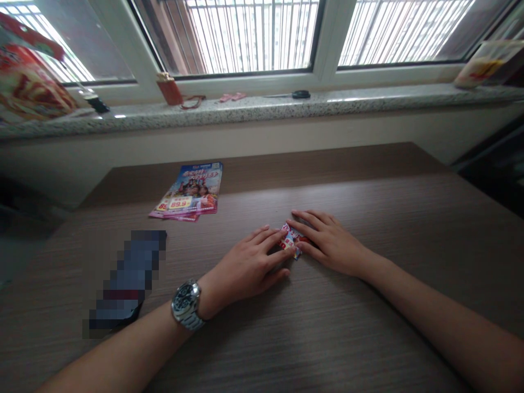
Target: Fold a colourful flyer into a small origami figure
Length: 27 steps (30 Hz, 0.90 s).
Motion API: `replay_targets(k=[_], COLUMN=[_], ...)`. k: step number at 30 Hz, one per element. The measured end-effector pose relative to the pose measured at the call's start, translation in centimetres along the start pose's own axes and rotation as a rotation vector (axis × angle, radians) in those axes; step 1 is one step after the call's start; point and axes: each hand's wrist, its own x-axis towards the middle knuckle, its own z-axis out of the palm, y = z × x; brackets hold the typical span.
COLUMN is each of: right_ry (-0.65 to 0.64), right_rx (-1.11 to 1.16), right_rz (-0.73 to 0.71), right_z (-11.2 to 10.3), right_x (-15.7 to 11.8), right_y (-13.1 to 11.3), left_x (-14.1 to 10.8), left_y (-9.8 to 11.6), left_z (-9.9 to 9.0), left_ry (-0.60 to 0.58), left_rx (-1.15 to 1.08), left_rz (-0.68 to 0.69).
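A small folded piece of printed paper (291,240), coloured red, white and blue, lies on the brown wooden table (368,338). From its left side my left hand (256,259) presses on it with outstretched fingertips. My right hand (327,240) lies along its right edge, fingers spread and low to the tabletop. Both hands cover parts of the paper, so its full shape is hidden. A silver watch (187,304) is on my left wrist.
Printed flyers (190,188) are stacked at the table's back left. A blurred-out dark phone-like object (131,278) lies left of my arm. On the stone windowsill (254,112) stand a red-brown case (169,90), scissors with dark handles (301,94) and a food bag (33,87).
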Motion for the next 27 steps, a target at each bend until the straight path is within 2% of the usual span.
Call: replay_targets(k=[13,20,27], right_ry=[0.038,0.059,0.097], right_rx=[0.033,0.065,0.106], right_rz=[0.005,-0.003,-0.032], right_z=[-0.1,-0.2,-0.3], right_x=[-0.1,-0.2,-0.1], right_y=[0.3,0.5,0.5], left_x=[0.1,0.1,0.1], left_y=[-0.3,-0.7,-1.3], left_z=[-0.4,-0.1,0.5], left_ry=[0.078,0.117,0.131], left_rx=[0.088,0.083,0.085], left_rz=[-0.05,-0.109,-0.098])
